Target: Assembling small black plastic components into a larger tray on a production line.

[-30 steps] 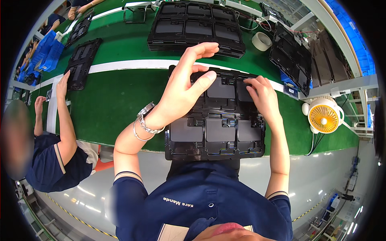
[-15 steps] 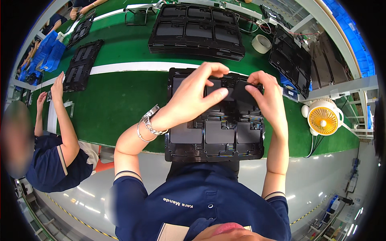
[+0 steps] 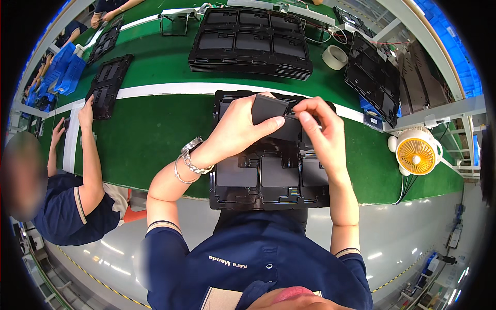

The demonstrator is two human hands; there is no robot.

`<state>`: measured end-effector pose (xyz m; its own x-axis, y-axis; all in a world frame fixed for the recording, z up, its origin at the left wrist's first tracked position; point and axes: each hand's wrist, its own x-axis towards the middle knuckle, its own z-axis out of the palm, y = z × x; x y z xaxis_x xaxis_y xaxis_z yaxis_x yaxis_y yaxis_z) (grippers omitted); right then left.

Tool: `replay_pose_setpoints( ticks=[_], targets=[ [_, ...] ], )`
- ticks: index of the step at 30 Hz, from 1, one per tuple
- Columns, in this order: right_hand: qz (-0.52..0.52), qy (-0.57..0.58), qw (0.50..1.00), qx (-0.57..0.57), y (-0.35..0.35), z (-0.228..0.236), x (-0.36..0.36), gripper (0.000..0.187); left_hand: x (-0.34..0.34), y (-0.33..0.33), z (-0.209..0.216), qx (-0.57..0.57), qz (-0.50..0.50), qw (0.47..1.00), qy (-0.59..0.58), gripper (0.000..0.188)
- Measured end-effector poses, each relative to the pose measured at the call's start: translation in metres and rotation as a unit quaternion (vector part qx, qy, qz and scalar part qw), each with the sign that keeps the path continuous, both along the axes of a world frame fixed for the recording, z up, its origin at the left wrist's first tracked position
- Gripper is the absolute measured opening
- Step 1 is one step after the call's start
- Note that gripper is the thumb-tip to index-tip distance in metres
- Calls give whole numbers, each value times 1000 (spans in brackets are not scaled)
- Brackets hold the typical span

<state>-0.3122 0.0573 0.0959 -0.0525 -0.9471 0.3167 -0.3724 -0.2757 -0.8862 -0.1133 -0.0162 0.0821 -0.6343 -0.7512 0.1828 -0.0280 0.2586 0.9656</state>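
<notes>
A thin dark flat rectangular panel (image 3: pixel 269 107) is tilted up in my left hand (image 3: pixel 233 128), its thumb across the near edge. My right hand (image 3: pixel 324 135) is closed in a pinch at the panel's right corner. Whatever its fingertips hold is too small to make out. Both hands are over a black moulded tray (image 3: pixel 244 201) at the table's near edge. Dark flat panels (image 3: pixel 236 173) sit in the tray's near compartments. My hands and the raised panel hide part of the far row.
Beyond the white strip stands a stack of black trays (image 3: pixel 250 68), with a tape roll (image 3: pixel 335 57) to its right. A leaning black tray (image 3: pixel 373 77) and a yellow-and-white fan (image 3: pixel 416 156) are on the right. At left, a co-worker's hand (image 3: pixel 87 111) reaches another black tray (image 3: pixel 111 77).
The panel has gone from my right hand above the tray's right side into my left hand, now tilted up. My right hand has shifted left to its corner. The co-worker's hands have moved.
</notes>
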Motion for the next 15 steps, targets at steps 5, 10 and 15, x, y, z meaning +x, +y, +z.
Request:
replay_pose_setpoints(
  ticks=[5,10,15],
  targets=[
    [15,90,995,-35,2,1,7,12,-4,4,4,-36,3,999,-38,28],
    [3,152,986,-75,1,-5,6,12,-6,3,5,-73,8,994,-83,27],
    [1,142,989,-33,2,-5,6,11,-6,4,8,-82,4,992,-100,27]
  ],
)
